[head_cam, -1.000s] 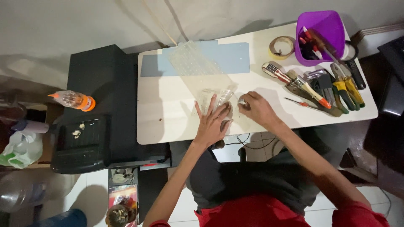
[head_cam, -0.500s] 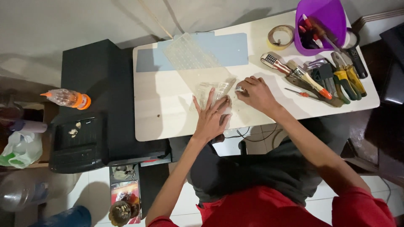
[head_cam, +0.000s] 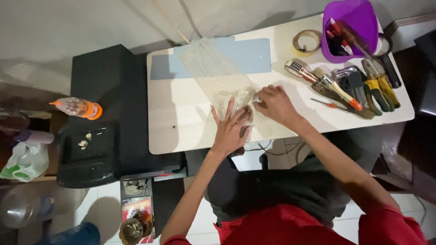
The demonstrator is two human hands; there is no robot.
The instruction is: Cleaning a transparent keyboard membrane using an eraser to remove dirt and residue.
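So I'm pressing my left hand (head_cam: 230, 129) flat, fingers spread, on a small clear plastic piece (head_cam: 229, 100) that's lying near the front edge of the white table (head_cam: 181, 122). It isn't gripping, just pinning the piece down. My right hand (head_cam: 274, 104) is curled at the piece's right side, fingertips pinching or picking at its edge; I honestly can't tell from up here whether it's got real hold of anything.

What I'm worrying about: the plastic is see-through and slick-looking, so if I'm tugging with the right while the left palm is only pushing down, it could skid out and slide toward the table edge just by my wrist. It's also partly overlapping a bigger clear textured sheet (head_cam: 206, 61) that's lying across a blue-grey mat (head_cam: 254, 54), so a hard pull might be dragging that along too.

Other thing: my right forearm is sitting close to the pile of hand tools (head_cam: 352, 88), and the little red-handled screwdriver (head_cam: 329, 105) is right there. A careless elbow swing could be knocking those off.
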